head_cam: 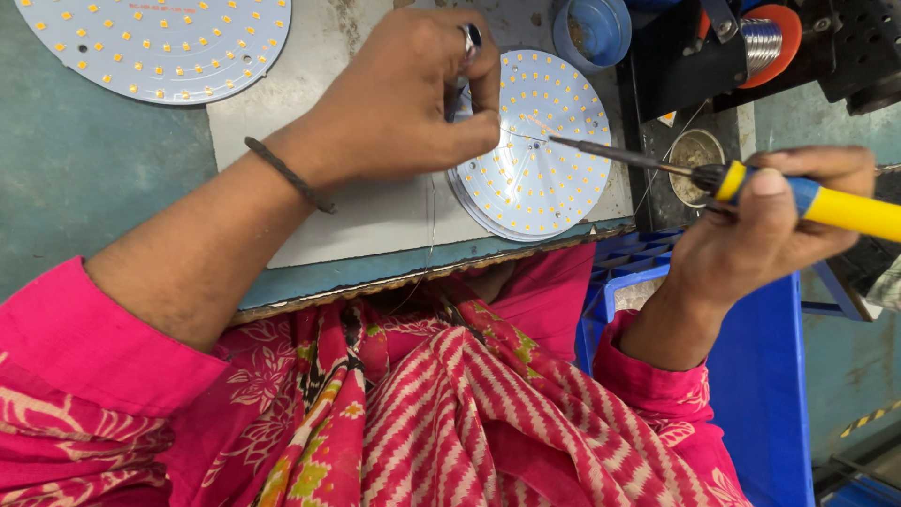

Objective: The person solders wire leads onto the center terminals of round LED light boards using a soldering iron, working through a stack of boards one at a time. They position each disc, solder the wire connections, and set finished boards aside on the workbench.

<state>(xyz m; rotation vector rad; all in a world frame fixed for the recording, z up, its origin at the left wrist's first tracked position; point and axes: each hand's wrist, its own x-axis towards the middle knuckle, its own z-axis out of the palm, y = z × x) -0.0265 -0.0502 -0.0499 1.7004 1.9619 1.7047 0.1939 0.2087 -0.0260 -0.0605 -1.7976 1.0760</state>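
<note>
A round white LED board (540,155) dotted with small yellow chips lies on a grey plate at the bench edge. My left hand (404,94) rests over the board's left side, pinching a thin wire between thumb and fingers. My right hand (765,225) grips a soldering iron (751,183) with a yellow and blue handle. Its dark tip reaches left onto the board near its middle, close to my left thumb.
A second round LED board (160,42) lies at the top left. A blue cup (591,28), a small metal tin (694,155) and a black stand with a coil (751,42) sit behind the board. A blue plastic crate (751,376) stands at my right.
</note>
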